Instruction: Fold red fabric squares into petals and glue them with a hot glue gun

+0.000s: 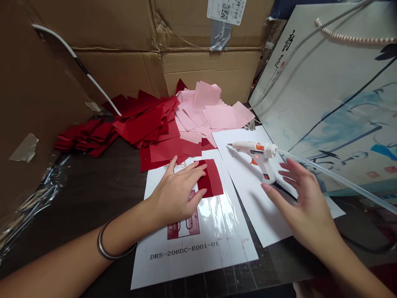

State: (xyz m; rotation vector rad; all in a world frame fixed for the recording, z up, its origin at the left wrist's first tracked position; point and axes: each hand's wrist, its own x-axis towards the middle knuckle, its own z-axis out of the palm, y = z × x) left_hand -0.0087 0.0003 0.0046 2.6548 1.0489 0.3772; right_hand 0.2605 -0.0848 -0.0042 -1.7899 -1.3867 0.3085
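My left hand [176, 192] lies palm down over the printed sheet [198, 256], its fingertips touching the left side of a small folded red fabric piece [214, 180]. The fingers are stretched out and grip nothing. On the right, my right hand [300, 203] is spread beside a white hot glue gun [252, 153], its thumb and fingers around the handle's lower end but apart from it. The gun stands tilted on a blank white sheet [266, 219], nozzle pointing left, with a long clear glue stick [335, 176] sticking out of its back. My left hand covers part of the printed picture.
Behind the sheets lie heaps of red pieces [142, 122] and pink pieces [206, 105]. Folded red pieces [89, 134] sit at the left. Cardboard boxes [198, 70] wall off the back, and a large paper bag [325, 99] leans at the right. A white cable [96, 85] hangs at the left.
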